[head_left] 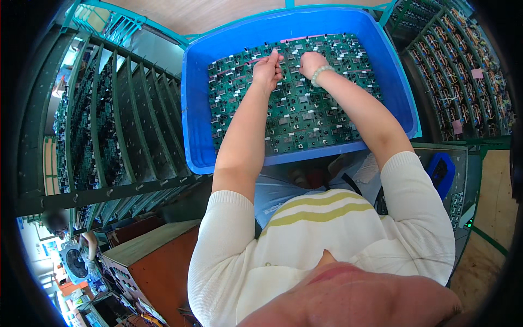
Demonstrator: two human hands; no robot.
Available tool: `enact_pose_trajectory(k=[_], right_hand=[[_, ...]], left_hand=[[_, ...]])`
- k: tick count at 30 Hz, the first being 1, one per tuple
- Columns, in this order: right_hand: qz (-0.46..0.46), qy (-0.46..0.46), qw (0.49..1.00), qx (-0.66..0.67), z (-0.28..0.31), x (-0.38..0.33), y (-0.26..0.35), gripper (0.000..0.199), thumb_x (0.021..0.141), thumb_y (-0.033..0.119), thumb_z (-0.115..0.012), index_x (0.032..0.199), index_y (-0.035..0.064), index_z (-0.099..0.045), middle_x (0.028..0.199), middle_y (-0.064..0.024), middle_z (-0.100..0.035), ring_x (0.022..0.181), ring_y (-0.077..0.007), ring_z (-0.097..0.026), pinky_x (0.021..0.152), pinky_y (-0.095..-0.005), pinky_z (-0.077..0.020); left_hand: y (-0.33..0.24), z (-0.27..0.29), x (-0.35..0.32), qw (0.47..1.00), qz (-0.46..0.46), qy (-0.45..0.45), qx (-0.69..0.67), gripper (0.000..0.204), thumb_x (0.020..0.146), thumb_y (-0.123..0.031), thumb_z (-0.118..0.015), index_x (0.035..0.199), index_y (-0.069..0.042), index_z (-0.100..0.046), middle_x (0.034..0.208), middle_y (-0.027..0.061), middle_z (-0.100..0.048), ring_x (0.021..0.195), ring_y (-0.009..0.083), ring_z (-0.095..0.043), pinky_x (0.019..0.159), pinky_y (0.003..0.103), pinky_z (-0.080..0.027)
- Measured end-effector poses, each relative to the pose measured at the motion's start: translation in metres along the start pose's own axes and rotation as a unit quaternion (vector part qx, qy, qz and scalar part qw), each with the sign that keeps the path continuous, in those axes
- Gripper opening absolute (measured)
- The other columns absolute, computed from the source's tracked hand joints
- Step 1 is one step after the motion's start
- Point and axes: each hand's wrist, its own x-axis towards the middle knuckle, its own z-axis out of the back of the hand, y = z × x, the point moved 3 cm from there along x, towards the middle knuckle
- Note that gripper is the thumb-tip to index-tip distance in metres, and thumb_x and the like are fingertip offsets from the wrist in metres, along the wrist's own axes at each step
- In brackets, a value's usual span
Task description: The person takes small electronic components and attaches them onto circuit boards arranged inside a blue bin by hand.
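A large blue plastic bin [192, 109] stands in front of me, with green circuit boards [305, 121] lying flat in it. The boards carry small displays, dark chips and white connectors. Over their far middle part is my left hand [267, 72], its fingers curled in and its thumb pointing away from me. My right hand [314, 64], with a beaded bracelet [321, 73] on the wrist, is closed a little to the right of it, fingers bent down toward the boards. What either hand holds, if anything, is hidden by the fingers.
A dark green slotted rack [136, 117] with upright boards stands on the left. Another rack [457, 71], filled with wired boards, is at the far right. A wooden-topped orange cabinet [158, 245] stands low on the left, near another person's arm [91, 245]. A blue tray [440, 174] lies at right.
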Motion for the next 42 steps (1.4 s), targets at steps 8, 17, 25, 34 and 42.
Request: enact_pose_trajectory(k=[8, 17, 25, 34, 42], right_hand=[[-0.016, -0.016, 1.0, 0.008, 0.001, -0.002, -0.001, 0.016, 0.068, 0.011, -0.053, 0.081, 0.0052, -0.061, 0.087, -0.0156, -0.059, 0.084, -0.0289, -0.057, 0.072, -0.0375, -0.0467], [-0.001, -0.061, 0.995, -0.083, 0.012, -0.016, 0.014, 0.018, 0.071, 0.012, -0.049, 0.082, 0.0096, -0.062, 0.088, -0.0102, -0.06, 0.087, -0.0245, -0.056, 0.07, -0.0353, -0.0467], [-0.002, -0.065, 0.996, -0.06, 0.007, -0.014, 0.01, 0.016, 0.069, 0.011, -0.049, 0.078, 0.0055, -0.061, 0.09, -0.0121, -0.058, 0.087, -0.027, -0.054, 0.073, -0.0377, -0.0454], [0.205, -0.067, 0.896, 0.388, 0.029, -0.012, 0.0, 0.016, 0.069, 0.015, -0.063, 0.08, 0.0037, -0.06, 0.078, -0.0079, -0.06, 0.071, -0.0166, -0.057, 0.065, -0.0278, -0.0455], [0.229, -0.054, 0.882, 0.407, 0.036, -0.001, -0.005, 0.016, 0.069, 0.015, -0.063, 0.081, 0.005, -0.06, 0.074, -0.0059, -0.061, 0.069, -0.0131, -0.058, 0.066, -0.0257, -0.046]], left_hand=[[-0.001, -0.003, 0.0, 0.999, -0.003, 0.024, -0.034, 0.018, 0.081, -0.004, -0.044, 0.097, 0.003, -0.048, 0.075, 0.007, -0.052, 0.054, 0.0088, -0.042, 0.038, 0.018, -0.03], [0.004, -0.002, 0.003, 0.999, -0.007, 0.049, -0.018, 0.013, 0.078, -0.008, -0.054, 0.088, 0.001, -0.052, 0.074, 0.0051, -0.054, 0.057, 0.0081, -0.047, 0.039, 0.017, -0.032], [0.005, -0.009, -0.002, 0.999, -0.007, 0.039, -0.018, 0.014, 0.076, -0.008, -0.059, 0.084, 0.002, -0.054, 0.07, 0.0047, -0.053, 0.053, 0.0085, -0.046, 0.037, 0.016, -0.03], [0.007, -0.012, -0.004, 0.997, 0.062, 0.029, -0.024, 0.023, 0.074, -0.022, -0.063, 0.074, -0.005, -0.048, 0.061, -0.0007, -0.041, 0.05, 0.0075, -0.038, 0.036, 0.017, -0.026], [0.001, -0.014, -0.005, 0.994, 0.068, 0.081, -0.039, 0.025, 0.077, -0.025, -0.059, 0.078, -0.003, -0.05, 0.063, 0.0007, -0.042, 0.052, 0.009, -0.038, 0.038, 0.018, -0.026]])
